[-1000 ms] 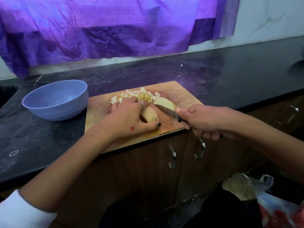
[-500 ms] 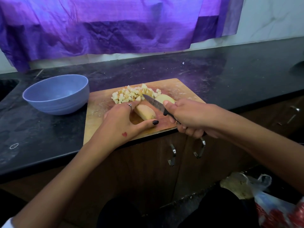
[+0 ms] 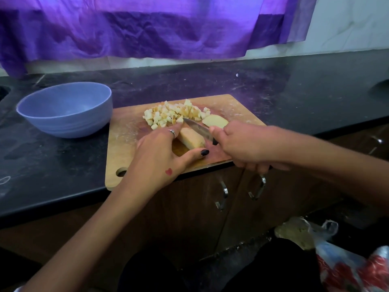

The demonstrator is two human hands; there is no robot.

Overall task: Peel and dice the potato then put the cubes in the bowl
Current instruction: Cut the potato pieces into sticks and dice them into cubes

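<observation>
Head view. A wooden cutting board (image 3: 126, 148) is laid on the black desk (image 3: 63, 165). A peeled potato piece (image 3: 191, 138) is steadied on the board by the left hand (image 3: 160, 157), fingers curled against it. A knife (image 3: 197, 129) is gripped in the right hand (image 3: 242, 144), fingers clamped on the handle. Diced cubes (image 3: 172, 114) are heaped behind, a second potato piece (image 3: 214, 121) beside them. A blue bowl (image 3: 65, 110) is stood left of the board.

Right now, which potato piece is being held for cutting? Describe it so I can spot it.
On the wooden cutting board, look nearer than the pile of cubes. The potato piece lies between the left hand and the knife. Unlike the flat slice beyond, it is a thick, uncut wedge.
</observation>
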